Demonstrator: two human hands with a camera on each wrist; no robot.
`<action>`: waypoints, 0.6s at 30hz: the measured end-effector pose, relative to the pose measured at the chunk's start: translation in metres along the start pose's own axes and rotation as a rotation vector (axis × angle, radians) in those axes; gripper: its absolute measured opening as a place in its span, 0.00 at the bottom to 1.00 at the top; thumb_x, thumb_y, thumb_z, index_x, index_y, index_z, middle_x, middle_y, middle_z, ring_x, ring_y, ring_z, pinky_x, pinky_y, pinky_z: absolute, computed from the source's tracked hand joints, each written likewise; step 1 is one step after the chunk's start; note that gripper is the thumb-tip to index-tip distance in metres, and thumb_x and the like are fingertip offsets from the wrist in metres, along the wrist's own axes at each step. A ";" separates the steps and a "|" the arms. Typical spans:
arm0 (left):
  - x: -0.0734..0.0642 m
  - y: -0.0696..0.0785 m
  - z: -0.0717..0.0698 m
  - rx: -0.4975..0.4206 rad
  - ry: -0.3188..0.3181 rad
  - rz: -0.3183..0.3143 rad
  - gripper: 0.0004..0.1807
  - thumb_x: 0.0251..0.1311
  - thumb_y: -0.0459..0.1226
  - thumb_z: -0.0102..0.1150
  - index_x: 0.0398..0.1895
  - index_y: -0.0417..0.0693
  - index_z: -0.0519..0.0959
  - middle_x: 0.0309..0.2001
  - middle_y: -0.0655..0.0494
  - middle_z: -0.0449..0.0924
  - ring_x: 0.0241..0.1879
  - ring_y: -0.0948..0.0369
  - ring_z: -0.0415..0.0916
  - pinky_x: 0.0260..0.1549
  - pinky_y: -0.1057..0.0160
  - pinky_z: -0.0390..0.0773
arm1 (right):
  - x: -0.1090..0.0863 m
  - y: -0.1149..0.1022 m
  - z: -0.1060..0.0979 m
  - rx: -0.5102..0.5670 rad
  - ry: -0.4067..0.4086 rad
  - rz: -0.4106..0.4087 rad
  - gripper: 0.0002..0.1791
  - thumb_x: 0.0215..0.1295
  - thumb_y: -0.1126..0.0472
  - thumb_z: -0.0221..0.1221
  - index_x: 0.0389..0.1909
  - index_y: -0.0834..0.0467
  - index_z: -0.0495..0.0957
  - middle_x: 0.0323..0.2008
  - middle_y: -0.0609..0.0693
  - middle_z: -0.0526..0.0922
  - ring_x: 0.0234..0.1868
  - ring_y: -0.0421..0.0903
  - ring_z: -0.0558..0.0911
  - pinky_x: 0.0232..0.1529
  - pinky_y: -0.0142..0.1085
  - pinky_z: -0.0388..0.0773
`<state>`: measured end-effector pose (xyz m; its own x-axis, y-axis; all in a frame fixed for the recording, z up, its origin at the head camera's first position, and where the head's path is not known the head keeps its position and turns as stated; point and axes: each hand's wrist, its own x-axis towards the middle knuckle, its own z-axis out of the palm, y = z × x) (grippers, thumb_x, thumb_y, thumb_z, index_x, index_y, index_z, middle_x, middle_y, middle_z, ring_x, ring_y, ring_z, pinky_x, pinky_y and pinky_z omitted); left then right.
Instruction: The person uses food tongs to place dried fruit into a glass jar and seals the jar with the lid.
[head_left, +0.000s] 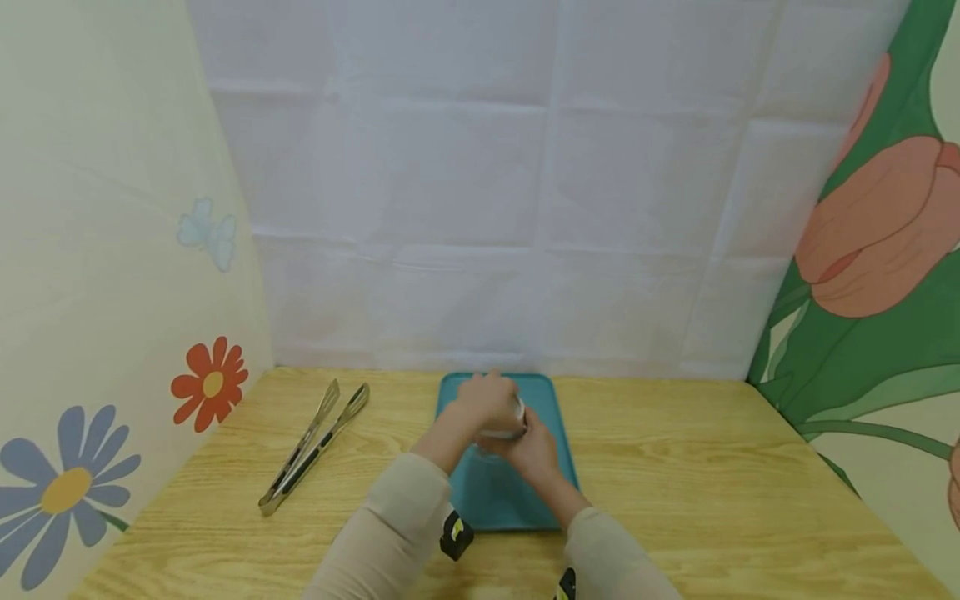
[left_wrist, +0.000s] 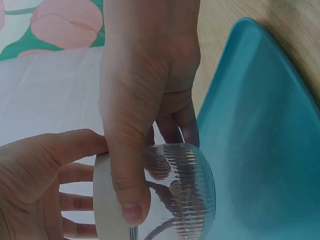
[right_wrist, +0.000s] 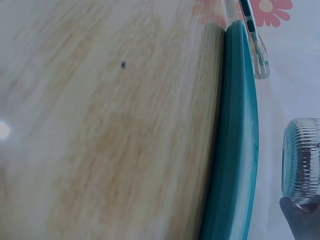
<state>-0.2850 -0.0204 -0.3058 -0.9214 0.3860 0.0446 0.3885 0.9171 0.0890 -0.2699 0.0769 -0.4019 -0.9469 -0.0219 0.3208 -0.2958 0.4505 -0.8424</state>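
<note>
Over a teal tray (head_left: 498, 500), both hands are on a clear ribbed glass jar (left_wrist: 187, 200) with a white lid (left_wrist: 111, 200). My left hand (head_left: 486, 400) comes over the top and grips the lid, its thumb and fingers spread around the lid's edge in the left wrist view. From the right side, my right hand (head_left: 536, 454) holds the jar's body, the thumb lying across the line between lid and glass. Darker shapes show through the ribbed wall. In the right wrist view the jar's base (right_wrist: 295, 160) stands apart from the tray.
Metal tongs (head_left: 311, 454) with black grips lie spread on the wood-grain table (head_left: 697, 475), left of the tray. A white sheet (head_left: 450, 183) hangs behind the table. Flower-printed panels (head_left: 112, 333) stand at both sides.
</note>
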 end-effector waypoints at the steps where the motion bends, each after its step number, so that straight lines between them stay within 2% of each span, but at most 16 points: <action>1: 0.000 -0.001 0.000 -0.001 -0.002 0.008 0.19 0.43 0.51 0.60 0.39 0.53 0.77 0.34 0.54 0.69 0.34 0.54 0.67 0.26 0.55 0.69 | 0.000 0.000 0.000 0.009 -0.005 -0.002 0.40 0.37 0.45 0.67 0.54 0.58 0.66 0.45 0.54 0.74 0.41 0.50 0.74 0.35 0.41 0.72; 8: 0.000 -0.003 -0.001 -0.031 -0.026 0.018 0.23 0.44 0.48 0.59 0.46 0.54 0.76 0.37 0.54 0.69 0.33 0.54 0.66 0.24 0.56 0.68 | 0.000 0.000 -0.002 0.080 -0.033 -0.021 0.39 0.37 0.47 0.68 0.53 0.57 0.66 0.45 0.52 0.73 0.40 0.49 0.74 0.34 0.39 0.72; 18: 0.001 -0.005 0.001 -0.023 -0.024 0.052 0.25 0.39 0.48 0.62 0.46 0.55 0.76 0.36 0.55 0.68 0.31 0.56 0.65 0.24 0.58 0.67 | 0.000 0.001 -0.004 0.044 -0.030 -0.043 0.39 0.36 0.46 0.68 0.51 0.59 0.67 0.44 0.54 0.74 0.39 0.50 0.75 0.34 0.39 0.72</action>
<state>-0.2882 -0.0249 -0.3070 -0.8998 0.4354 0.0264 0.4355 0.8934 0.1104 -0.2697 0.0808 -0.4008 -0.9363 -0.0679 0.3445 -0.3411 0.4084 -0.8466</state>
